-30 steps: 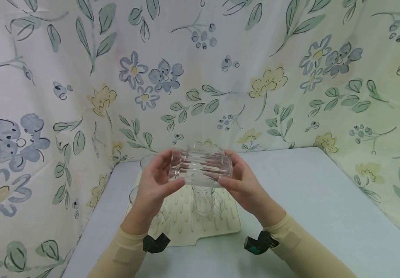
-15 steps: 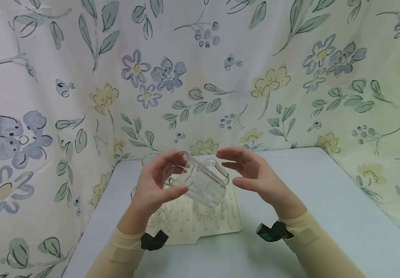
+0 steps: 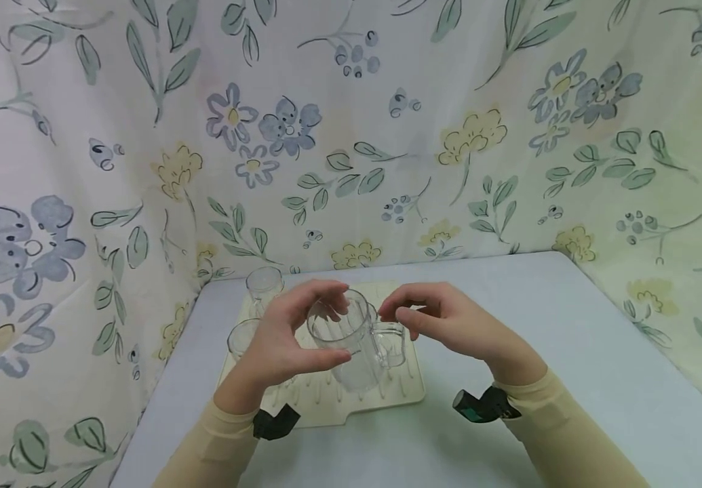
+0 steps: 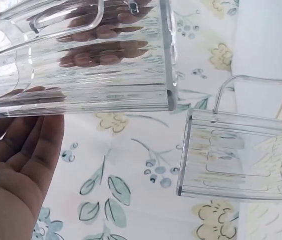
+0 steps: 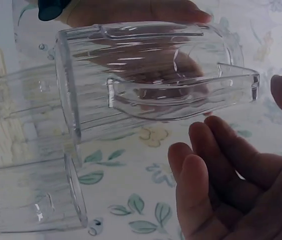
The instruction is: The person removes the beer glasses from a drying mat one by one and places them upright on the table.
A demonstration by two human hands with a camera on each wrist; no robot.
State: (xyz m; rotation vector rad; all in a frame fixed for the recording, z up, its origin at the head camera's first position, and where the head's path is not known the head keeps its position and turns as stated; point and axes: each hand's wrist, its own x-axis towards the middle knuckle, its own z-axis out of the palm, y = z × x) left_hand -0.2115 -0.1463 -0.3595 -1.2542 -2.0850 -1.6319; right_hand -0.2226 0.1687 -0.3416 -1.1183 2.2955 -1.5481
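Note:
A clear mug (image 3: 357, 369) is tilted over the cream ridged drying mat (image 3: 320, 410), its mouth facing up towards the head camera. My left hand (image 3: 283, 342) grips it near the rim, thumb on the near side and fingers on the far side. The mug's handle (image 5: 185, 95) points right, towards my right hand (image 3: 463, 325). That hand's loosely bent fingers hold nothing; in the right wrist view the fingertips (image 5: 193, 165) lie just beside the handle, apart from it. In the left wrist view, the held mug (image 4: 121, 75) shows its ribbed wall.
Two other clear mugs stand at the mat's left side, one at the back (image 3: 264, 281) and one nearer (image 3: 242, 335), partly behind my left hand. The pale table (image 3: 509, 298) extends right of the mat. Floral cloth (image 3: 351, 183) hangs behind and at the left.
Both hands held the mug sideways at first. My right hand let go and moved right, and my left hand lowered and turned the mug so its mouth faces up. The right hand then came back near the handle.

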